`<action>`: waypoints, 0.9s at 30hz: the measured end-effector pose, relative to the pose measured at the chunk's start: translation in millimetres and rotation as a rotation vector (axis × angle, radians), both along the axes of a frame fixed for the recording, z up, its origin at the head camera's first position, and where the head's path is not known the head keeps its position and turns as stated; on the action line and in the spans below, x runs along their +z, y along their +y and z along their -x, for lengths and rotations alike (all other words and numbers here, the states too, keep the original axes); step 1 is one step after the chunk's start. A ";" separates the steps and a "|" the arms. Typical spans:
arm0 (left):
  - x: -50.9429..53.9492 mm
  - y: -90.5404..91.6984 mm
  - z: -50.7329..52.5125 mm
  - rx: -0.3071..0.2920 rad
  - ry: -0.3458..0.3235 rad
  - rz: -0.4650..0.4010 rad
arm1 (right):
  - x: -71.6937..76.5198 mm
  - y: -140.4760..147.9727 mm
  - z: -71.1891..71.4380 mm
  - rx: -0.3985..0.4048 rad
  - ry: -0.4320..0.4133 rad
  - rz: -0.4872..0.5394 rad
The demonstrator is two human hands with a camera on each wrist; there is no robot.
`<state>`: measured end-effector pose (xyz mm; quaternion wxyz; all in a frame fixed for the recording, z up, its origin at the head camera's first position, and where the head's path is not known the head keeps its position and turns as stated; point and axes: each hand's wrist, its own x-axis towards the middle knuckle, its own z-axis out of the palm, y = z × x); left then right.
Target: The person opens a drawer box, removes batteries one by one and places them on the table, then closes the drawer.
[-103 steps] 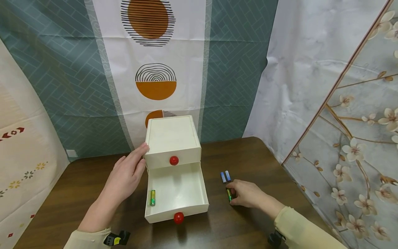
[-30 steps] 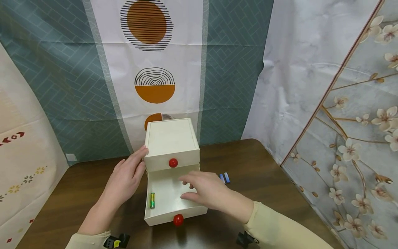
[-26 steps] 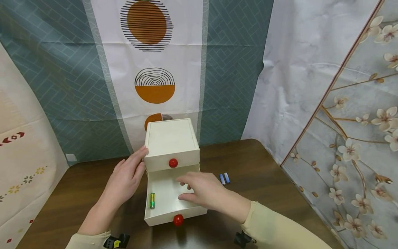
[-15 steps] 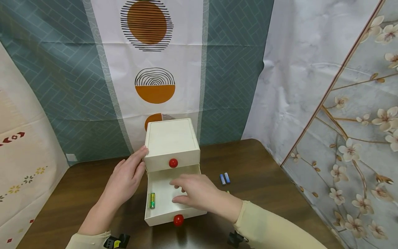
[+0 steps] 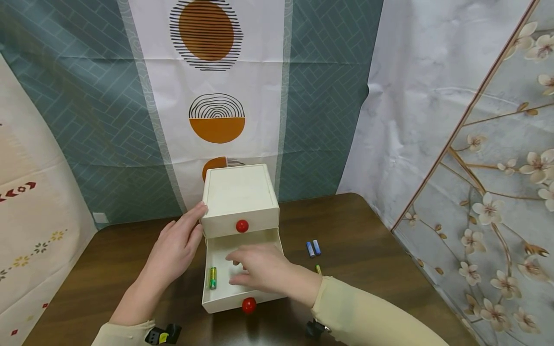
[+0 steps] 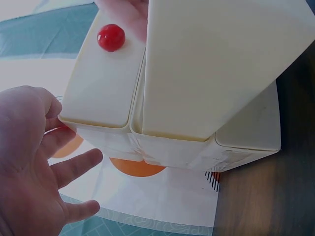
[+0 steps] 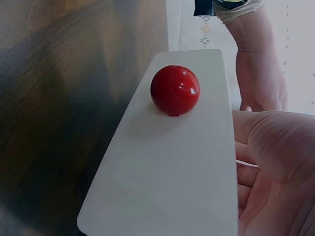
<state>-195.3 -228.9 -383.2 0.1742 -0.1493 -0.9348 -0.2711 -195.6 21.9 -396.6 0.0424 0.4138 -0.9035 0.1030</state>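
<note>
A cream drawer cabinet point(image 5: 240, 187) stands on the table, its lower visible drawer point(image 5: 281, 240) pulled out. My left hand point(image 5: 175, 245) rests against the cabinet's left side with fingers extended; the left wrist view shows them near the back corner. Over the pulled-out drawer hovers my right hand point(image 5: 259, 269), thumb and fingers apart, with nothing visible between them. In the right wrist view the drawer front hides its fingertips. A green battery point(image 5: 213, 278) lies inside along the drawer's left wall. Another green battery point(image 5: 318, 269) shows on the table, partly covered by the right forearm.
Two blue batteries point(image 5: 313, 248) lie side by side on the table, right of the cabinet. Red knobs point(image 5: 242, 226) stick out from the drawer fronts. The brown table point(image 5: 368, 240) ends at printed cloths behind and at the sides.
My right hand has left the green battery on the table and moved left over the drawer, still drifting left. That battery's end has come back into view. The left hand has stayed put.
</note>
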 end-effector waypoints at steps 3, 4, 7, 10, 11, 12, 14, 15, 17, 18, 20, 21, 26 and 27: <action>-0.4 -0.1 0.3 -0.005 0.001 0.000 | -2.9 -5.0 1.7 -0.006 -0.004 -0.013; -0.5 -0.1 0.3 -0.007 0.003 0.000 | -4.0 -6.4 2.1 -0.008 -0.006 -0.017; -0.8 -0.1 0.4 -0.011 0.005 -0.002 | -6.7 -10.4 3.2 -0.013 -0.011 -0.025; -1.1 -0.4 0.5 -0.010 0.010 -0.002 | -9.3 -14.4 3.9 -0.017 -0.021 -0.036; -1.3 -0.6 0.7 -0.009 0.010 -0.001 | -10.3 -15.6 4.4 -0.018 -0.020 -0.042; -1.4 -0.7 0.7 -0.009 0.010 -0.001 | -11.4 -17.1 4.8 -0.019 -0.015 -0.050; -1.4 -1.0 0.9 -0.009 0.008 0.001 | -13.1 -20.0 5.8 -0.022 -0.008 -0.062; -1.5 -1.2 1.1 -0.010 0.009 0.002 | -14.1 -21.4 6.2 -0.022 -0.003 -0.068; -1.4 -1.3 0.9 -0.011 0.006 0.001 | -16.4 -24.4 7.2 -0.024 0.009 -0.075; -1.4 -1.2 0.8 -0.012 0.006 0.001 | -17.0 -25.9 7.4 -0.026 0.009 -0.077; -1.5 -1.3 0.8 -0.013 0.010 0.001 | -17.7 -28.8 7.6 -0.029 0.001 -0.074; -1.6 -1.3 0.9 -0.013 0.013 0.002 | -17.9 -30.3 7.5 -0.031 -0.003 -0.076; -1.5 -1.3 0.8 -0.014 0.018 0.001 | -18.0 -37.2 8.0 -0.042 -0.013 -0.085; -1.5 -1.4 0.7 -0.014 0.018 0.000 | -17.9 -38.5 8.2 -0.044 -0.009 -0.090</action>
